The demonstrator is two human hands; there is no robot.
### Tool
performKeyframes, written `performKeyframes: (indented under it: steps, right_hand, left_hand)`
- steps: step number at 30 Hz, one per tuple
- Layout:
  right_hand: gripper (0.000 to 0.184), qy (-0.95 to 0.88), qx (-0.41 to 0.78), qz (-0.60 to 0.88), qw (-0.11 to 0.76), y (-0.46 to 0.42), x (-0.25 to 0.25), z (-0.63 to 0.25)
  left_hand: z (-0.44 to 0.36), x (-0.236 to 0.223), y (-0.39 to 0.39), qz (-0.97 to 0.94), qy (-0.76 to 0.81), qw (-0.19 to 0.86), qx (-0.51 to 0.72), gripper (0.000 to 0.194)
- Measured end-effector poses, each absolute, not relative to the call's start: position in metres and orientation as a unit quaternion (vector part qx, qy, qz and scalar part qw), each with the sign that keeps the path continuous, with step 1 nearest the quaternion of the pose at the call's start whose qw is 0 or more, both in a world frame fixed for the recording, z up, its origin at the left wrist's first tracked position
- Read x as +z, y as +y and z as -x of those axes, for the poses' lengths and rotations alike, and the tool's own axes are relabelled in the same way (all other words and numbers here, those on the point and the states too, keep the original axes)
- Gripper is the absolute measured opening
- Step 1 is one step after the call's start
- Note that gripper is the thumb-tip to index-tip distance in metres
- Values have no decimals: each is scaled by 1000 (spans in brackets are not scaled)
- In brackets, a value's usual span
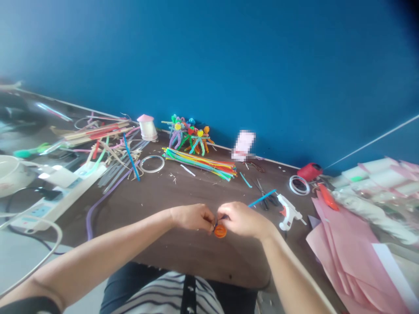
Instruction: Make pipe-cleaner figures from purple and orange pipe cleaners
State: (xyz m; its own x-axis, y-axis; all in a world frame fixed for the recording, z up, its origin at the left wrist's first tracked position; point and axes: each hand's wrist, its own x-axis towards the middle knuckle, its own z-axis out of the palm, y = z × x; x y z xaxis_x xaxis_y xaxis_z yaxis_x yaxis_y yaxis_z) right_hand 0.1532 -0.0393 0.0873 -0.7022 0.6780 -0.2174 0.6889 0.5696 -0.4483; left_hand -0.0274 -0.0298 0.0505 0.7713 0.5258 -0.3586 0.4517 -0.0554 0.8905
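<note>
My left hand and my right hand meet above the near middle of the table, fingers pinched. Between them is a dark blue pipe cleaner, its short visible part close to both sets of fingertips. Just below hangs a small orange coil, rounded like a ring or ball; how it joins the blue piece is hidden by my fingers. A brighter blue pipe cleaner sticks out beyond my right hand toward the scissors; whether it is the same piece I cannot tell.
Loose pipe cleaners lie in a bundle before several pipe-cleaner figures by the blue wall. Right are a white glue gun, ribbon rolls and pink paper. Left are a power strip, a cup and sticks.
</note>
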Motion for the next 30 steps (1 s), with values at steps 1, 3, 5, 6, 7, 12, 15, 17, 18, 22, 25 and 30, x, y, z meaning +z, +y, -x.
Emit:
performKeyframes:
  steps: [1,3,5,6,7,12,15,17,18,22,25,30]
  right_hand:
    - [12,890,-240,-386,22,-38,88,-151]
    - [11,897,-193,-395,40,-36,90,-145]
    - [11,898,-136,-416,48,-37,90,-139]
    - [11,895,-108,-429,46,-38,90,-136]
    - [12,891,-82,-445,39,-40,89,-133]
    - [12,861,-7,-508,-15,-51,83,-123]
    - [13,860,22,-509,-39,-58,80,-121]
    - [15,863,41,-500,-62,-61,78,-121]
    - [16,865,51,-494,-76,-63,77,-122]
    - [18,866,83,-477,-127,-68,72,-125]
    - [19,868,95,-466,-140,-70,69,-128]
    - [19,872,81,-460,-147,-72,74,-133]
  left_hand:
    - [27,51,-30,-740,349,575,34,14]
    - [25,53,-31,-760,378,527,41,14]
    - [23,53,-31,-768,418,483,46,14]
    - [22,52,-31,-768,439,465,48,15]
    - [21,51,-30,-765,457,452,53,15]
    - [17,38,-26,-723,492,461,149,15]
    - [15,34,-28,-651,505,525,213,14]
    - [13,34,-29,-568,510,597,246,12]
    - [13,34,-29,-524,505,634,262,11]
    - [13,33,-29,-427,471,713,296,9]
    - [15,34,-29,-382,459,743,302,9]
    - [17,41,-33,-285,432,806,288,13]
